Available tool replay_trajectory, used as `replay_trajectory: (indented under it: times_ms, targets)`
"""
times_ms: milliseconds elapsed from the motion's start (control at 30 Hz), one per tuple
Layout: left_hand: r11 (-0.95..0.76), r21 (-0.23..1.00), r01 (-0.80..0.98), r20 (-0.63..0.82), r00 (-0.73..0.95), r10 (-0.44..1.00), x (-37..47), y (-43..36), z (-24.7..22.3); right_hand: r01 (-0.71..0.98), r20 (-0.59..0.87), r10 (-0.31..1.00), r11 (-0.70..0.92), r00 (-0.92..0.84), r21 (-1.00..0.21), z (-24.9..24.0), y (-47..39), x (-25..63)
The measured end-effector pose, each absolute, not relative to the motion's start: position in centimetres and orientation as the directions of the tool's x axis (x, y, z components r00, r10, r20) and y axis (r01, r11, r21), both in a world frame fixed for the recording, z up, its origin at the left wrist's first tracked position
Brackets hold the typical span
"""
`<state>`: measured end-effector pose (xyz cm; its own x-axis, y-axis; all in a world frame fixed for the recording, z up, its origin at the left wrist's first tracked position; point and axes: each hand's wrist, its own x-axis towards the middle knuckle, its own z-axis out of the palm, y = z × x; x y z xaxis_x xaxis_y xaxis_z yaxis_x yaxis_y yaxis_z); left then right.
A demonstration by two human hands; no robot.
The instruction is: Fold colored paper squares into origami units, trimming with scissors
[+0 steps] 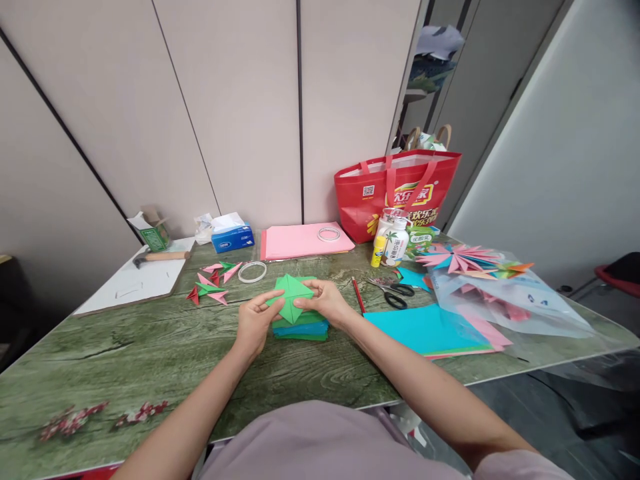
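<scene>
A green folded paper (291, 298), creased into a diamond shape, is held up between both hands. My left hand (256, 321) pinches its left side, thumb on the front face. From the other side my right hand (326, 303) grips the right edge with thumb and fingers. Directly below lies a stack of blue and green paper squares (300, 329), partly covered by the held piece. Several small folded pink, red and green paper pieces (213, 285) lie to the left, near a roll of clear tape (253, 272).
Right of my hands are a red pencil (359, 295), scissors (395, 297), blue paper sheets (425, 330) and a plastic bag (520, 307). Behind stand a glue stick (378, 252), a white bottle (396, 243) and a red bag (355, 200). A hammer (163, 256) rests on a white board at left.
</scene>
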<state>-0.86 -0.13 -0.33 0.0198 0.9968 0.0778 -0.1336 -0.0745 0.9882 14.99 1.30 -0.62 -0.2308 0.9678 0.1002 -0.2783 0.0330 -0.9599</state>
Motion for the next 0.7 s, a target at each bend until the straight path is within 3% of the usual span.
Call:
replay_trajectory:
  times_ms: [367, 567, 700]
  targets:
    - [-0.081, 0.988, -0.129, 0.08, -0.01, 0.997, -0.75, -0.18, -0.36, -0.249, 0.076, 0.961, 0.007, -0.266, -0.968, -0.68, 1.3, 15.19]
    - [-0.145, 0.989, -0.043, 0.143, -0.043, 0.989, -0.65, -0.32, 0.0, -0.261, 0.059, 0.967, -0.008, -0.25, -0.965, -0.24, 1.02, 15.04]
    - [-0.181, 0.974, -0.137, 0.182, -0.007, 0.983, -0.63, -0.4, 0.38, -0.258, 0.052, 0.968, -0.013, -0.244, -0.966, 0.06, 0.88, 14.89]
